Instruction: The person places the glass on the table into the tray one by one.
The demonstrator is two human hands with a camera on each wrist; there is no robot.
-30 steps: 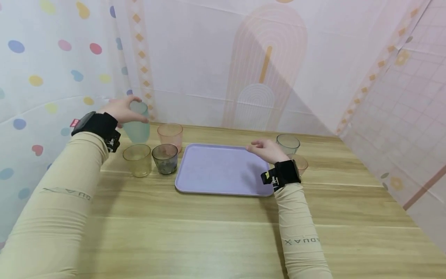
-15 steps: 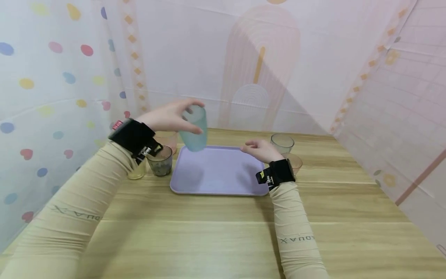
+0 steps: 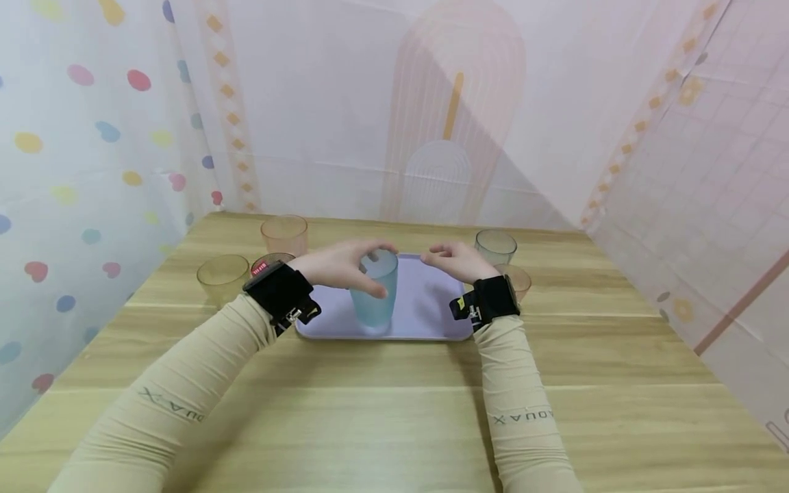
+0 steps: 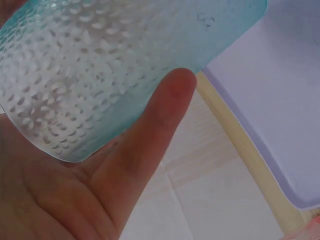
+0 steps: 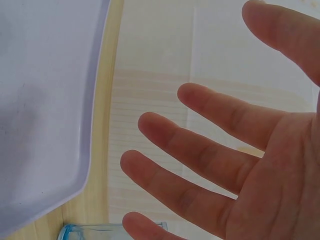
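Left hand [image 3: 335, 263]: you grip the teal cup [image 3: 373, 287], upright on the purple tray [image 3: 425, 308] near its front edge.
Left wrist view: only it shows the cup's dimpled wall.
Right hand [image 3: 453, 260]: fingers spread, empty, over the tray's back right.
Around: amber cup [image 3: 222, 277] and pink cup [image 3: 284, 234] left of the tray, clear cup [image 3: 496, 246] right.

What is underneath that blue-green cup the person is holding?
The lilac tray lies under the blue-green cup, which the left hand grips from above. Whether its base touches the tray cannot be told, and the wooden table beneath the tray is covered there.
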